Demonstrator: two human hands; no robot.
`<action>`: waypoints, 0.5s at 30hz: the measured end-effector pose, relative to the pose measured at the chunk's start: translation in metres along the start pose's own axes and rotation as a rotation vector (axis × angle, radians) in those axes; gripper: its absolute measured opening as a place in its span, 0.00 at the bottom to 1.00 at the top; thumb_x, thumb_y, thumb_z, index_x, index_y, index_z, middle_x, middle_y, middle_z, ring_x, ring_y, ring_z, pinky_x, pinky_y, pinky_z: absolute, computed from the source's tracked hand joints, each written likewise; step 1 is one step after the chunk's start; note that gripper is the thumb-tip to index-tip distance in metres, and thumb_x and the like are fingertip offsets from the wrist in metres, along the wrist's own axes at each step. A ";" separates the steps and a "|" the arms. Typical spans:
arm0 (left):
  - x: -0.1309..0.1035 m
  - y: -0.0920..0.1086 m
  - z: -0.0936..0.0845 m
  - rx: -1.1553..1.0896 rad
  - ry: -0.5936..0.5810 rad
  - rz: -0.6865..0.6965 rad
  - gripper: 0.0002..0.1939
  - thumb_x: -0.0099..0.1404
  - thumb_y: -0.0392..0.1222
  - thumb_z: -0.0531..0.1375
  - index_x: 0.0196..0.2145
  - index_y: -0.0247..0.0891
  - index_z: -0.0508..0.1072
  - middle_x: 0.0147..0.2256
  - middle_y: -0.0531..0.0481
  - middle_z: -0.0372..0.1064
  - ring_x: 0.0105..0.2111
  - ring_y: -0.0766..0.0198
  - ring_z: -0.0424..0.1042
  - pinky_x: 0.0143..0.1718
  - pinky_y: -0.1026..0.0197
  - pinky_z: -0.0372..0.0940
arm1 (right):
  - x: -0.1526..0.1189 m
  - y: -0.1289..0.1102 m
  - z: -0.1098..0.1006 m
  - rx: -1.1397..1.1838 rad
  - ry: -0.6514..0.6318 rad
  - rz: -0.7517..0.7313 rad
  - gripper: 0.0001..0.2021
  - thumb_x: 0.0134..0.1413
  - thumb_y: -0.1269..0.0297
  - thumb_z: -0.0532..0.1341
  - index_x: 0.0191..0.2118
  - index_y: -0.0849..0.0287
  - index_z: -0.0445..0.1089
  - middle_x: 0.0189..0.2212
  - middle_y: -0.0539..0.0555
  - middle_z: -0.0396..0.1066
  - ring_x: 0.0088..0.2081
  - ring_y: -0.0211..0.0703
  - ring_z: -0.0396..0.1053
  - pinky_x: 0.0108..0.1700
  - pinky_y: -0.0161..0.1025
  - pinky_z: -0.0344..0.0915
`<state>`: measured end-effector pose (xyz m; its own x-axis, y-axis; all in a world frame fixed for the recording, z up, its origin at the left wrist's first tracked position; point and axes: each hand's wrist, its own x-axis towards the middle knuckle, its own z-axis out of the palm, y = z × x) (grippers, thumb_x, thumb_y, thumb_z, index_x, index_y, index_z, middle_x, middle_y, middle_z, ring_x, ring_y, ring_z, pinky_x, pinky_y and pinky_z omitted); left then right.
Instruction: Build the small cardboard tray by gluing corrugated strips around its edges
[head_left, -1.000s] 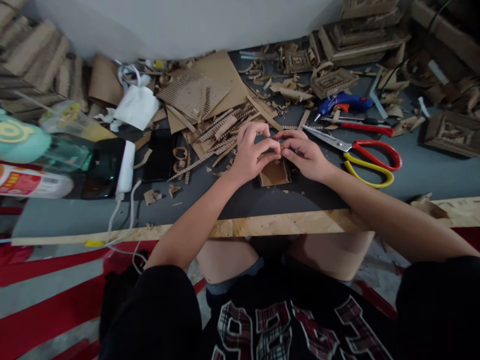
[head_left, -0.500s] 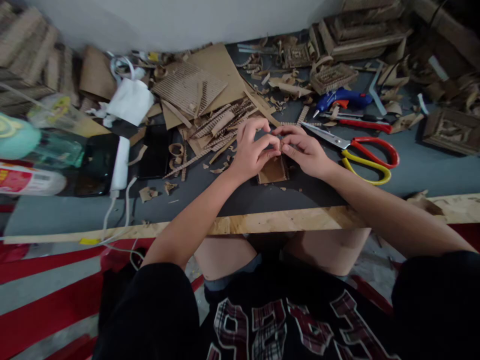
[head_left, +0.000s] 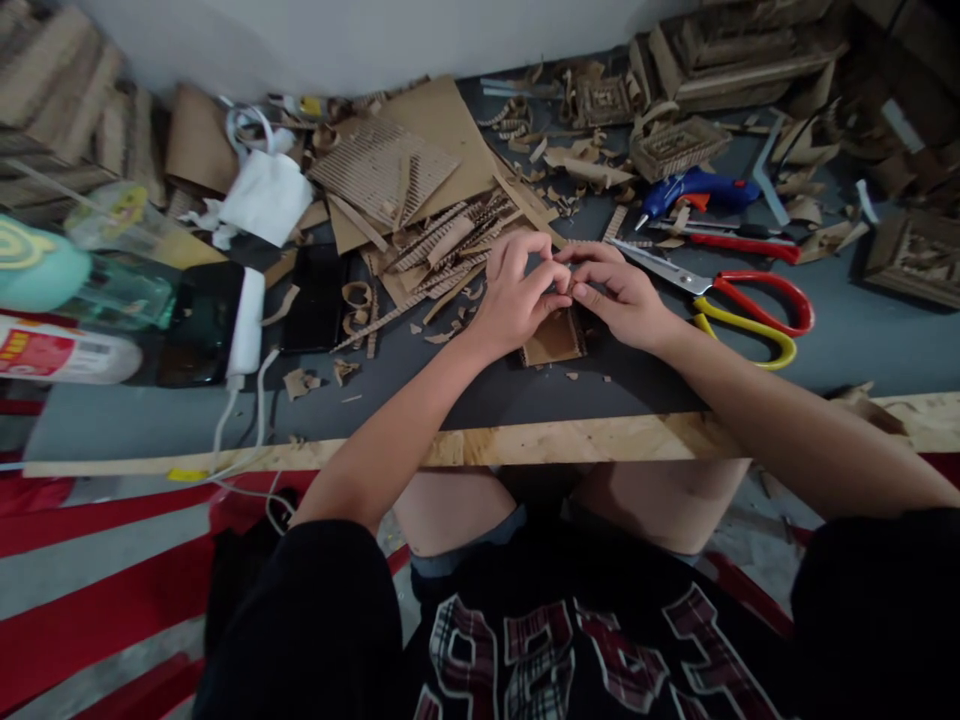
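My left hand point(head_left: 523, 290) and my right hand point(head_left: 616, 293) meet fingertip to fingertip over the dark tabletop. Thumbs and index fingers of both are pinched together on something small and brown, mostly hidden by the fingers. Just below them lies a small rectangular cardboard piece point(head_left: 553, 340) with corrugated edging; its far part is covered by my hands. Right of my right hand are scissors point(head_left: 705, 290) with one red and one yellow handle. Corrugated cardboard strips point(head_left: 442, 240) are heaped beyond my left hand.
A blue glue gun point(head_left: 697, 193) and a red utility knife point(head_left: 742, 240) lie beyond the scissors. Phones point(head_left: 313, 300), a white roll point(head_left: 266, 195) and bottles point(head_left: 67, 350) stand or lie at left. Cardboard sheets point(head_left: 442, 115) and layered cardboard frames point(head_left: 739, 60) fill the back. The wooden edge point(head_left: 570, 440) runs in front.
The whole view has shifted slightly, so things appear a little further right. Both hands keep their pinch over the cardboard piece, with hardly any finger movement.
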<state>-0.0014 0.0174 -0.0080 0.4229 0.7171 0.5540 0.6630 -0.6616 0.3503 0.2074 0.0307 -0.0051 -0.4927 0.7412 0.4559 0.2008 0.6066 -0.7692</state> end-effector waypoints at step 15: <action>-0.001 -0.003 -0.003 0.029 -0.001 0.021 0.31 0.68 0.71 0.45 0.37 0.43 0.74 0.50 0.40 0.65 0.57 0.48 0.64 0.60 0.42 0.59 | -0.001 -0.003 0.001 0.006 -0.020 -0.008 0.19 0.66 0.44 0.58 0.35 0.54 0.76 0.53 0.58 0.74 0.59 0.52 0.69 0.64 0.55 0.61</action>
<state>-0.0059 0.0177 -0.0076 0.4377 0.7035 0.5599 0.6718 -0.6698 0.3164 0.2067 0.0285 -0.0037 -0.5113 0.7304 0.4529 0.1922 0.6108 -0.7681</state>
